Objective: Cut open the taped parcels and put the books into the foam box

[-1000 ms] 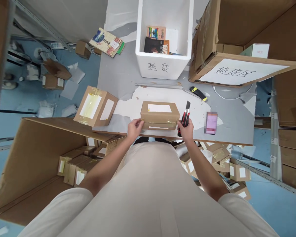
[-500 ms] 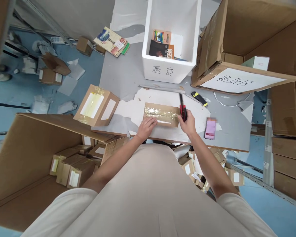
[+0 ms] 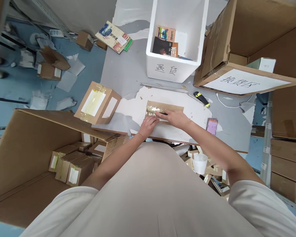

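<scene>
A small cardboard box (image 3: 176, 107) with shiny tape along its top lies on the bench in front of me. My left hand (image 3: 148, 126) rests flat on its near left edge, fingers stretched out. My right hand (image 3: 177, 118) reaches across the box from the right, closed on the utility knife (image 3: 164, 114). Only a dark bit of the knife shows at the fingertips; its red and black handle is hidden under the hand. Both hands are close together over the taped left part of the box.
A taped carton (image 3: 96, 103) stands to the left, beside a large open box (image 3: 46, 123) of parcels. Behind are books (image 3: 113, 37), a white foam box (image 3: 174, 67) and a big labelled carton (image 3: 246, 80). A yellow-black cutter (image 3: 201, 98) and a phone (image 3: 212, 126) lie right.
My right hand has moved left with the utility knife, from the box's right end across its top to near my left hand. The left hand stays on the box.
</scene>
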`<state>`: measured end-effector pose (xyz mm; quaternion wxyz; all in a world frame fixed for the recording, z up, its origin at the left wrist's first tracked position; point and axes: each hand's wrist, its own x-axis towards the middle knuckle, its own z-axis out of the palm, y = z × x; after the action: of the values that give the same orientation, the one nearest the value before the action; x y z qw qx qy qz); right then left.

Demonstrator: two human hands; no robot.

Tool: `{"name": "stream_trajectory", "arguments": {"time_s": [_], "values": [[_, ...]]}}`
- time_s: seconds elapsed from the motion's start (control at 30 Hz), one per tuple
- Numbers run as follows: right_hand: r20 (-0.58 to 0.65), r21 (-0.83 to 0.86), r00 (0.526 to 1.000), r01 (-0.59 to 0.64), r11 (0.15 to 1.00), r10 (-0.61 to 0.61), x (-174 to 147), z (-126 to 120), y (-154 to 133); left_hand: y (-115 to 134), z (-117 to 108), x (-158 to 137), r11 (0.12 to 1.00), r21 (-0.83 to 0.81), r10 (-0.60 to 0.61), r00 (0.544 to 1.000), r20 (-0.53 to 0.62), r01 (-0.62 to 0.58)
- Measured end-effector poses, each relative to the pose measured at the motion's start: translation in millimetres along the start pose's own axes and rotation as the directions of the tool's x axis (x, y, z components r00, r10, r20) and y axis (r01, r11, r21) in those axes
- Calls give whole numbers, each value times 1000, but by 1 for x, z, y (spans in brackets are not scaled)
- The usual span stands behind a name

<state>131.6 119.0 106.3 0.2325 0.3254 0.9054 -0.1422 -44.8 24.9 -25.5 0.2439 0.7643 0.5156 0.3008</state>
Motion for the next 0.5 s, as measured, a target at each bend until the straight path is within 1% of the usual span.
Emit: {"name": "stream_trajectory", "arguments": {"time_s": [0.1,0.17,0.23,0.33,0.4,0.43,0.47,0.5], "values": [[46,-48,998,-37,998,40,-2,-5,-5,0,-1,-1,1000,4,-15,1000,3,15],[58,-62,996,-61,996,64,-16,0,4,0,-1,-1,999,-7,-33,999,3,33],[44,-62,993,-108,992,111,-44,11,23,0,0,0,999,-11,-46,999,0,46],[17,-42,972,-235,971,236,-104,34,59,1,2,2,998,27,-50,999,-11,50],[-30,38,954,-296,954,297,-141,51,77,3,1,4,997,65,-47,999,-17,48],[-61,109,941,-326,939,334,-155,60,82,5,-1,5,995,84,-43,999,-17,45],[-100,210,917,-359,909,385,-166,70,84,7,-3,6,994,103,-39,999,-8,39],[-130,346,885,-383,857,448,-171,80,83,9,-7,7,992,122,-35,999,11,34]]}}
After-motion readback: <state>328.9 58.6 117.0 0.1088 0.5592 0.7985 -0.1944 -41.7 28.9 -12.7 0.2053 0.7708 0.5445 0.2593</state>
